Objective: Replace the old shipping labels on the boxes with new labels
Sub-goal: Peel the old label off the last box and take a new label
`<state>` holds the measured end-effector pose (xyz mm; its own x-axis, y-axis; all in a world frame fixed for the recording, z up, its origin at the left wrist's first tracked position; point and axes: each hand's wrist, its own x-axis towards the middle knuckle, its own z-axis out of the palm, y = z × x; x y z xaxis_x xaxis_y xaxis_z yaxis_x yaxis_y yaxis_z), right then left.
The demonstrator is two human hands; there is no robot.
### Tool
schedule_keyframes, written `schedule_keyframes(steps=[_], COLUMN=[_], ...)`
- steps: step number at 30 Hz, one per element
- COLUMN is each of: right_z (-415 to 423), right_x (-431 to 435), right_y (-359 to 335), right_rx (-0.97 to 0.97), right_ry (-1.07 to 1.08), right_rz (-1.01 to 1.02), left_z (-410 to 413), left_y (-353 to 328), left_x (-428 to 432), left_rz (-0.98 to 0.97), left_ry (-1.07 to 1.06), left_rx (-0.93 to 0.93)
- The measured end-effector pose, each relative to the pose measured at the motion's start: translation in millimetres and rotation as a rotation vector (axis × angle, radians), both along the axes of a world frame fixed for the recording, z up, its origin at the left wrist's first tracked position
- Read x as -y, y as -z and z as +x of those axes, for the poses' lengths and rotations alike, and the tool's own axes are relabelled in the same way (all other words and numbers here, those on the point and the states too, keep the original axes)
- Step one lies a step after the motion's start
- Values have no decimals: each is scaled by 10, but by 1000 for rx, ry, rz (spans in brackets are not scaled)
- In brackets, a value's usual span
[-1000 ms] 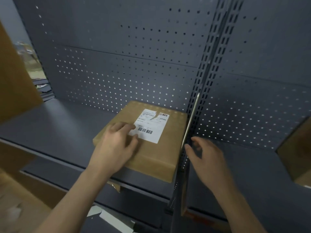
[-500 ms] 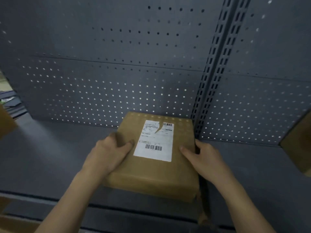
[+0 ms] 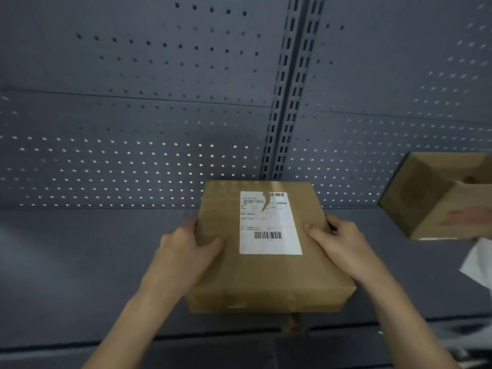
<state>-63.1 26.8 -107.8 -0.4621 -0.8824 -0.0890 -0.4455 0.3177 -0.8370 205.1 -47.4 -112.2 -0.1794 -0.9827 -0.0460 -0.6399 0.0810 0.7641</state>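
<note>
Brown box (image 3: pixel 269 278), white label (image 3: pixel 269 225) (black barcodes), grey shelf (image 3: pixel 80 262).

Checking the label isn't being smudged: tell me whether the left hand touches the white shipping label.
Apart. Head view: bare box surface shows between the thumb of the left hand and the shipping label.
</note>
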Motion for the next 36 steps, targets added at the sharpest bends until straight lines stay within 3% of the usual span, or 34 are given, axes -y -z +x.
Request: schedule_keyframes(steps=[15, 24, 27, 29, 32, 36], right_z=[-1620, -1912, -1915, -1918, -1914, -1880], right_x=[-356, -351, -334, -302, -127, 257], right_y=[87, 145, 96, 62, -21, -149], right_rx=[-7, -54, -156, -348, -575, -645], right_ry=[-87, -145, -139, -112, -87, -334], right_rz=[-28, -27, 45, 43, -100, -201], left_z=[-1598, -1874, -1892, -1900, -1927, -2109], left_y=[28, 58, 37, 5, -90, -192], left_x=[-623, -697, -663, -630, -481, -178], left_rz=[-8, 7, 14, 42, 18, -99], left_ry=[-136, -167, -129, -115, -89, -17], left_rx=[23, 40, 60, 64, 117, 210])
